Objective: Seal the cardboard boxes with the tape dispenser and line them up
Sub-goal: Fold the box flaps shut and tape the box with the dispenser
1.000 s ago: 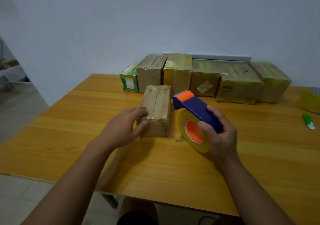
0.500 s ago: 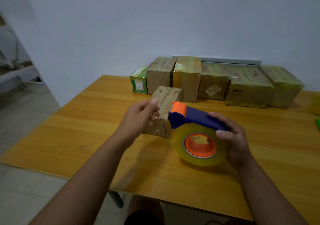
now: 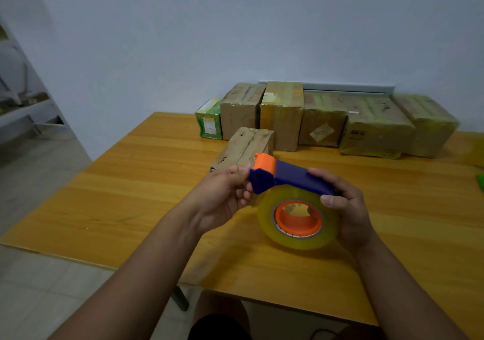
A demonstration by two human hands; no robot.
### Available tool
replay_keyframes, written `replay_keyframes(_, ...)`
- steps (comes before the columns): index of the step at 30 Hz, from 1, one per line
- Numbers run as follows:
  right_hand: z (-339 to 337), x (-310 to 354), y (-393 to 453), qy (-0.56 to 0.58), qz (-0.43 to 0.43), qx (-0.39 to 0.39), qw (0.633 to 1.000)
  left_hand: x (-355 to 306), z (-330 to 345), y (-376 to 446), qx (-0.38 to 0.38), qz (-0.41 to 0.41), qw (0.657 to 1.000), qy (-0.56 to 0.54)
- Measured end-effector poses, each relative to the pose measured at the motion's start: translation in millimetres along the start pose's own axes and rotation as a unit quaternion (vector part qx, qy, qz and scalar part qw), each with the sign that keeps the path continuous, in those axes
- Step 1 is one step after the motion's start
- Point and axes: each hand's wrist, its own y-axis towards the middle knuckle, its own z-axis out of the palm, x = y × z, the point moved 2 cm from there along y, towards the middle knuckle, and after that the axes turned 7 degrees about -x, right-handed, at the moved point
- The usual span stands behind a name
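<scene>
Pale wall backs a wooden counter (image 3: 131,182) where a row of taped boxes (image 3: 324,119) lines the far edge. One cardboard box (image 3: 243,148) sits apart in front (probably next to seal). Right hand (image 3: 348,208) wraps the tape dispenser (image 3: 293,198); left hand (image 3: 225,195) fingers (image 3: 239,179) pinch at its orange head, likely freeing the tape end.

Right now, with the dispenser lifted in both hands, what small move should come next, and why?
Probably pull the tape end free. The left hand pinches at the orange-and-blue head of the tape dispenser, the right hand holds its handle, and the loose box lies just behind, out of the row.
</scene>
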Motion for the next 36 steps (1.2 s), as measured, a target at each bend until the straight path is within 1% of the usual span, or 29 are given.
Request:
replay_keyframes(5, -1.7, 2.1, -0.4, -0.002, 0.003, 0.003, 1.000, 2.1, -3.5, 1.7, 0.028, -0.011, 0.999, -0.011)
replay_keyframes(11, -1.7, 3.3, -0.7, -0.005, 0.005, 0.013, 1.000, -0.1, -11.8, 2.9, 0.035, -0.049, 0.998, -0.036)
replay_keyframes(14, -0.5, 2.0, -0.7, -0.010, 0.006, 0.019, 1.000, -0.5, -14.3, 1.7, 0.025, -0.052, 0.998, 0.015)
replay_keyframes(17, 1.1, 0.9, -1.3, -0.017, 0.006, 0.022, 1.000, 1.5, -16.5, 1.1, -0.011, -0.040, 0.996, 0.079)
replay_keyframes(20, 3.6, 2.1, -3.4, -0.037, 0.003, 0.018, 0.999, -0.9, -21.2, 0.0, -0.027, -0.016, 0.992, 0.125)
replay_keyframes(21, 5.5, 3.2, -4.4, -0.054, 0.001, 0.020, 0.998, -3.2, -23.4, -0.6, -0.042, 0.007, 0.985, 0.164)
replay_keyframes(22, 7.8, 4.7, -5.1, -0.075, 0.000, 0.025, 0.997, -7.0, -24.5, -1.5, -0.064, 0.039, 0.972, 0.224)
replay_keyframes(25, 13.5, 13.2, -5.1, -0.132, -0.016, 0.047, 0.990, -22.4, -26.8, -2.9, -0.124, 0.127, 0.896, 0.407)
replay_keyframes(27, 11.9, 23.7, -3.0, -0.148, -0.032, 0.047, 0.987, -38.7, -39.2, -2.1, -0.173, 0.165, 0.855, 0.461)
replay_keyframes(28, 8.1, 29.2, -1.8, -0.155, -0.038, 0.041, 0.986, -48.6, -48.6, -1.3, -0.204, 0.182, 0.841, 0.466)
replay_keyframes(29, 3.5, 34.8, -0.7, -0.167, -0.042, 0.037, 0.984, -57.1, -58.0, -0.1, -0.225, 0.191, 0.836, 0.462)
replay_keyframes(30, -0.9, 39.4, 0.3, -0.185, -0.045, 0.038, 0.981, -62.4, -65.7, 1.3, -0.230, 0.191, 0.837, 0.459)
replay_keyframes(33, -5.9, 44.5, 3.3, -0.235, -0.034, 0.064, 0.969, -58.0, -75.4, 10.6, -0.211, 0.162, 0.834, 0.483)
replay_keyframes(36, -5.3, 41.1, 7.3, -0.247, -0.011, 0.079, 0.966, -50.0, -79.2, 20.1, -0.232, 0.155, 0.841, 0.463)
